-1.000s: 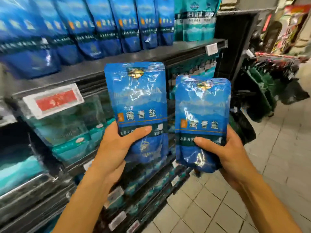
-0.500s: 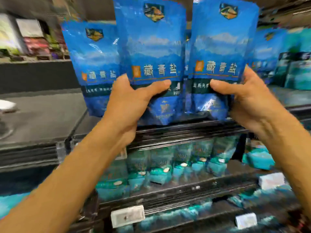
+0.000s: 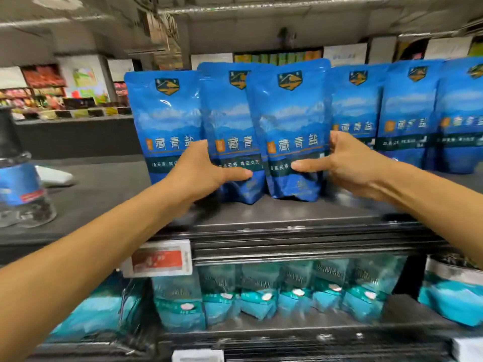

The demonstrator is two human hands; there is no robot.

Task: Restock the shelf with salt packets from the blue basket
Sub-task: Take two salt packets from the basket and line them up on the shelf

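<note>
The dark shelf (image 3: 287, 212) spans the middle of the frame, and a row of blue salt packets (image 3: 407, 113) is stood upright along it. At centre, 2 packets are held on the shelf: the left packet (image 3: 230, 121) is gripped by the left hand (image 3: 198, 173), the right packet (image 3: 290, 121) by the right hand (image 3: 347, 163) (thumbs across the fronts). Teal bags (image 3: 261, 293) are seen below, beside a red price tag (image 3: 159, 259).
</note>
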